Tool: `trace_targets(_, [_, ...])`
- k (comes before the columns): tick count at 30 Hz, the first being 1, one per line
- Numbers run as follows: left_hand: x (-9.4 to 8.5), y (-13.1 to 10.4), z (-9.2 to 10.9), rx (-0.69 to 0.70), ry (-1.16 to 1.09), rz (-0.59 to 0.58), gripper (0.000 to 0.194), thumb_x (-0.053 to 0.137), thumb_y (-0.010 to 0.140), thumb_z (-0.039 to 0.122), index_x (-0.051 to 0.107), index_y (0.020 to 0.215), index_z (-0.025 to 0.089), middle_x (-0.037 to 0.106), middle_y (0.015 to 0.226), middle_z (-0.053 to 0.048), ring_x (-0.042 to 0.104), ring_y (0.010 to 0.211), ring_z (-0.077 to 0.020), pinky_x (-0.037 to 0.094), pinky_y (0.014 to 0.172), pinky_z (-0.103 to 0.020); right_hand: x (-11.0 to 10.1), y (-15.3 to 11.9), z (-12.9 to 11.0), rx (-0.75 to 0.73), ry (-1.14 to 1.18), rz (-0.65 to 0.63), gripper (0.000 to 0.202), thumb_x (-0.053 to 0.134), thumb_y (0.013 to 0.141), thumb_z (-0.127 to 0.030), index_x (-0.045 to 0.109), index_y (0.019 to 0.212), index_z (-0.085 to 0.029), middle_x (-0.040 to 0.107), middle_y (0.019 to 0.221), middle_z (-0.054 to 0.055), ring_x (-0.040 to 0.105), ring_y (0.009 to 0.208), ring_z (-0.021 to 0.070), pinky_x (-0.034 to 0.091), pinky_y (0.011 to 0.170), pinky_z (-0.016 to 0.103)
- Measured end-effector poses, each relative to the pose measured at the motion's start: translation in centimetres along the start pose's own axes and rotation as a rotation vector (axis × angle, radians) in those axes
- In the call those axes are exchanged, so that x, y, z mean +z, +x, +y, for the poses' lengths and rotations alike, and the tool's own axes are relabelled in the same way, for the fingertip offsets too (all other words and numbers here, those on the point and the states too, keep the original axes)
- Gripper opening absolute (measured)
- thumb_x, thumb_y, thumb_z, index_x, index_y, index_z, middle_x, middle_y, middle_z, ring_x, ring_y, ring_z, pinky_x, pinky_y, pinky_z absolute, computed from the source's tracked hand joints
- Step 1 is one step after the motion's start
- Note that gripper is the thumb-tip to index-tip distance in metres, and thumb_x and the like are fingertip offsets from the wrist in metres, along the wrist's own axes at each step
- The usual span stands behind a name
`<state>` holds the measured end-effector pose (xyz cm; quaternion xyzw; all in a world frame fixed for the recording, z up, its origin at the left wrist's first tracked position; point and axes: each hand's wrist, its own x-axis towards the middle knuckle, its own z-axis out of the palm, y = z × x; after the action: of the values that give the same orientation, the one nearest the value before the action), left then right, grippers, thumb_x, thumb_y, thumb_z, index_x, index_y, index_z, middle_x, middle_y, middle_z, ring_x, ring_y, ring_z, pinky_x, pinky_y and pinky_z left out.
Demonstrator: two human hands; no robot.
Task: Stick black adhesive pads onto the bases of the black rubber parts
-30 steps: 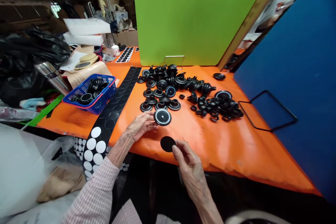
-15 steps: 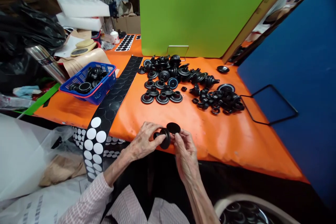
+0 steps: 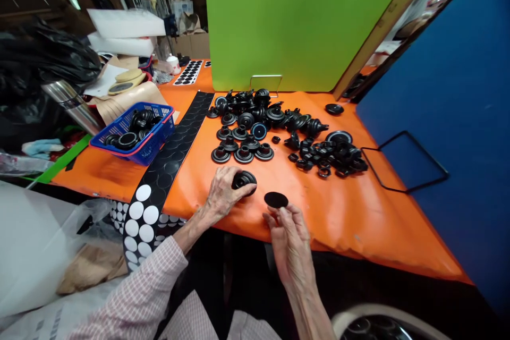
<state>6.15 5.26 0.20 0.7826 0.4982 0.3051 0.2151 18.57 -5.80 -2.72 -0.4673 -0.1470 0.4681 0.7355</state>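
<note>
My left hand [image 3: 223, 190] grips a black ridged round part [image 3: 244, 183] between thumb and fingers, low over the orange tabletop near its front edge. My right hand [image 3: 290, 226] pinches a thin flat black disc [image 3: 276, 200] by its near rim, apart from the ridged part. Beyond my left hand, several similar black parts [image 3: 243, 154] stand in short rows with their stems up. Behind them lies a heap of more such parts [image 3: 261, 109]. A pile of small black ring-like nuts [image 3: 330, 155] sits to the right.
On the left, a long black strip [image 3: 175, 143] of round stickers hangs over the edge, with white circles [image 3: 136, 210] at its near end. A blue basket [image 3: 153, 153] holds black parts. Green [image 3: 306, 21] and blue [image 3: 438, 117] boards stand behind and right. A round tub [image 3: 358, 312] sits below.
My hands have moved apart. The left carried the ridged part forward and turned its stem side upward; the right drew the flat disc away to the right.
</note>
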Motion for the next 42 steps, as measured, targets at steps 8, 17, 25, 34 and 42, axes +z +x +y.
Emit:
trace_targets(8, [1.8, 7.8, 0.8, -0.132, 0.117, -0.05, 0.026, 0.063, 0.08, 0.025, 0.06, 0.106, 0.018, 0.057, 0.117, -0.013, 0.054, 0.109, -0.0312, 0.039, 0.094, -0.044, -0.9, 0.0, 0.3, 0.026, -0.167, -0.014, 0.031, 0.075, 0.072, -0.046, 0.062, 0.09, -0.024, 0.053, 0.072, -0.005, 0.05, 0.063, 0.0104, 0.044, 0.064, 0.025])
trace_targets(17, [-1.3, 8.1, 0.7, -0.205, -0.213, -0.036, 0.017, 0.056, 0.085, 0.029, 0.05, 0.097, 0.018, 0.063, 0.1, -0.009, 0.06, 0.099, -0.0236, 0.046, 0.089, -0.04, -1.2, -0.4, -0.7, 0.027, -0.422, -0.075, 0.044, 0.074, 0.07, -0.055, 0.062, 0.096, -0.021, 0.059, 0.078, -0.001, 0.055, 0.074, 0.0145, 0.046, 0.069, 0.026])
trace_targets(25, [-4.8, -2.6, 0.2, -0.724, -1.306, -0.246, 0.03, 0.053, 0.089, 0.045, 0.055, 0.099, 0.017, 0.067, 0.089, -0.006, 0.067, 0.07, -0.0169, 0.047, 0.059, -0.025, -0.1, -1.5, -2.1, 0.066, -0.423, -0.088, 0.046, 0.079, 0.062, -0.055, 0.061, 0.085, -0.02, 0.06, 0.074, -0.001, 0.055, 0.066, 0.0127, 0.046, 0.064, 0.024])
trace_targets(34, [-5.2, -8.1, 0.3, -0.703, -1.304, -0.234, 0.038, 0.069, 0.077, 0.021, 0.055, 0.113, 0.018, 0.067, 0.098, -0.004, 0.069, 0.079, -0.0175, 0.055, 0.074, -0.031, 1.9, -3.2, -1.8, 0.148, -0.343, -0.193, 0.034, 0.078, 0.067, -0.048, 0.063, 0.078, -0.02, 0.055, 0.072, -0.002, 0.051, 0.067, 0.0123, 0.043, 0.067, 0.025])
trace_targets(42, [-5.0, -10.4, 0.6, -0.686, -1.363, -0.251, 0.044, 0.07, 0.075, 0.017, 0.057, 0.117, 0.018, 0.063, 0.112, -0.007, 0.07, 0.087, -0.021, 0.058, 0.081, -0.037, 2.5, -4.4, -0.4, 0.029, -0.466, -0.196, 0.027, 0.07, 0.075, -0.046, 0.065, 0.075, -0.02, 0.057, 0.101, 0.005, 0.054, 0.097, 0.0193, 0.045, 0.085, 0.031])
